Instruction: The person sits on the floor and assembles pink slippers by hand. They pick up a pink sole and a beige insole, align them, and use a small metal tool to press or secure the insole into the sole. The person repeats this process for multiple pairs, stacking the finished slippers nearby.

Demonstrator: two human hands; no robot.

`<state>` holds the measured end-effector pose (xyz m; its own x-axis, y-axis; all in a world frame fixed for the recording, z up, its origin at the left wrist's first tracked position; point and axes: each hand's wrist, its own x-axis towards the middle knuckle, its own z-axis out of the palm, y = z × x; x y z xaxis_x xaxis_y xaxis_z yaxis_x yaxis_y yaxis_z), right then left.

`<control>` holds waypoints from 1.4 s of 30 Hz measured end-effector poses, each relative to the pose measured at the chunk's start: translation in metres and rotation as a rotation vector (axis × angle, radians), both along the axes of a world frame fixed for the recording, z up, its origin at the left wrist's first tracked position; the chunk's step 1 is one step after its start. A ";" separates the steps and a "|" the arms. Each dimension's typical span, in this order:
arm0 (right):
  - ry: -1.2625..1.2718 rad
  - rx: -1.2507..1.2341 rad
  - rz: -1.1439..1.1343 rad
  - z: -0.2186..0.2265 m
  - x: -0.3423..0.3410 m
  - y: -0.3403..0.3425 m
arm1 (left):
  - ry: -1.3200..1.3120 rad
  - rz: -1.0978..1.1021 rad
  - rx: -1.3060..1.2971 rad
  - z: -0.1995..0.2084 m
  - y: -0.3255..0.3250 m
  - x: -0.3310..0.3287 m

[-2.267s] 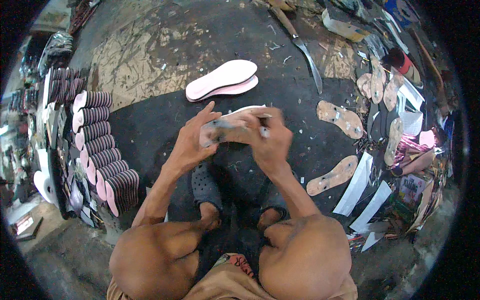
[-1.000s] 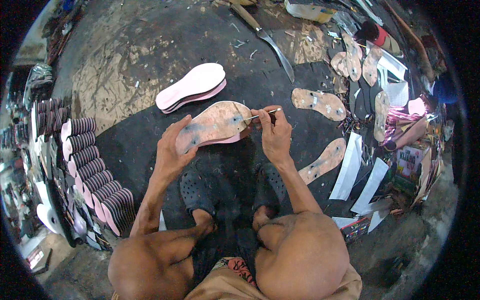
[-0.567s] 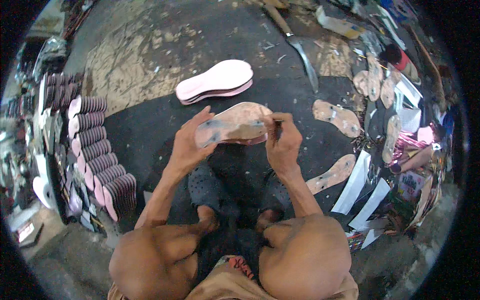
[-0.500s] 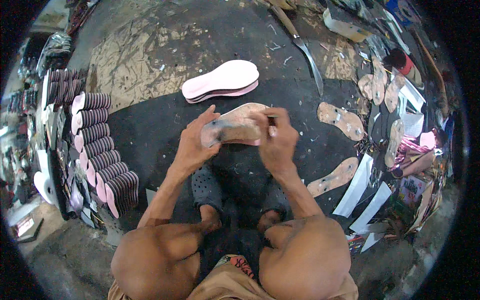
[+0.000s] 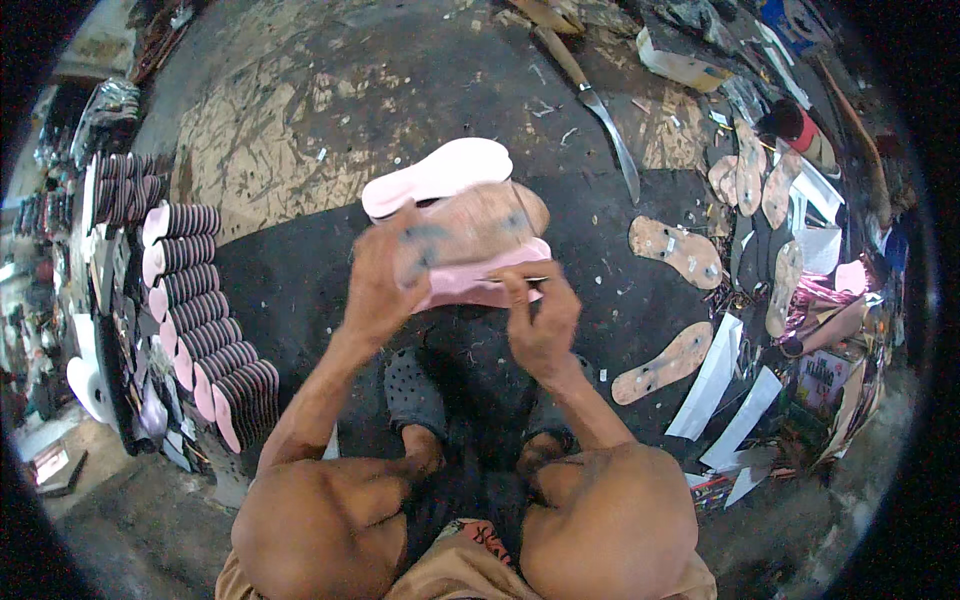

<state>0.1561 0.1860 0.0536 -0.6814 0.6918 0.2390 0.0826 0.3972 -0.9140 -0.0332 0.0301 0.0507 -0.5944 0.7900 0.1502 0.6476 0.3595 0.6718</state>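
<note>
My left hand (image 5: 385, 268) is closed on the near end of a tan sole template (image 5: 475, 222) with dark smudges, which is blurred and tilted up. Just below the template lies a pink sole piece (image 5: 480, 275), its left end close to the left fingers. My right hand (image 5: 545, 315) is pinched around a thin, pen-like tool (image 5: 520, 278) beside the pink piece's right end; its exact kind is unclear. Behind the template rests a pale pink sole (image 5: 440, 175), partly covered by it.
Several rows of stacked pink-and-black soles (image 5: 190, 300) stand at left. A wooden-handled knife (image 5: 610, 130) lies at the far right. More tan templates (image 5: 675, 250), white strips (image 5: 707, 380) and scraps lie at right. My feet in dark clogs (image 5: 412, 385) are just below.
The template has been lifted off the pink piece and moved forward and away, over the pale stack. My right hand has moved down, toward me, still with the thin tool.
</note>
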 end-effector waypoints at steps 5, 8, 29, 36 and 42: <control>-0.097 -0.159 -0.224 0.000 0.019 0.056 | 0.022 -0.032 -0.051 -0.013 0.038 -0.068; -0.058 -0.205 -0.311 -0.021 0.038 0.072 | -0.178 0.036 -0.009 -0.005 0.034 -0.055; -0.156 -0.242 -0.414 -0.042 0.078 0.081 | -0.257 -0.120 -0.064 0.034 -0.006 -0.024; 0.008 -0.503 -0.354 -0.045 0.072 0.049 | -0.249 -0.256 -0.200 0.011 -0.007 0.008; -0.096 -0.448 -0.322 -0.049 0.068 0.043 | -0.208 -0.256 -0.188 0.009 -0.010 0.015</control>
<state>0.2241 0.2285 0.0048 -0.4232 0.8882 -0.1789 0.2269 -0.0872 -0.9700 -0.0180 0.0199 0.0594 -0.3770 0.9191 -0.1144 0.5890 0.3332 0.7362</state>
